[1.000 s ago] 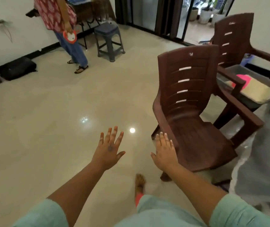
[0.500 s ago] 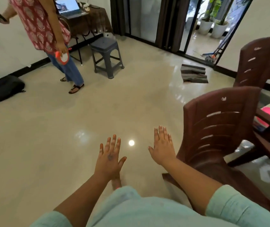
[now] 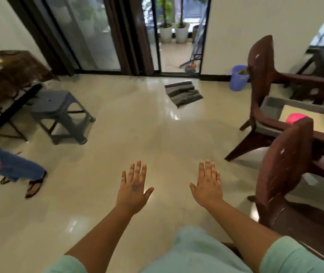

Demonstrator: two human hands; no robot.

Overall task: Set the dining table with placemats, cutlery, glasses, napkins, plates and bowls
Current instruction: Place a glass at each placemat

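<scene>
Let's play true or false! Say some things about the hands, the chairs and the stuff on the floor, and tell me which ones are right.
1. Both hands are holding plates. False: the left hand and the right hand are open with straight fingers, holding nothing.
2. A grey stool stands on the floor at the left. True.
3. The bin by the wall is red. False: the bin is a bluish purple.
4. A folded dark mat lies on the floor near the doorway. True.
5. The brown chairs are at the right. True.
</scene>
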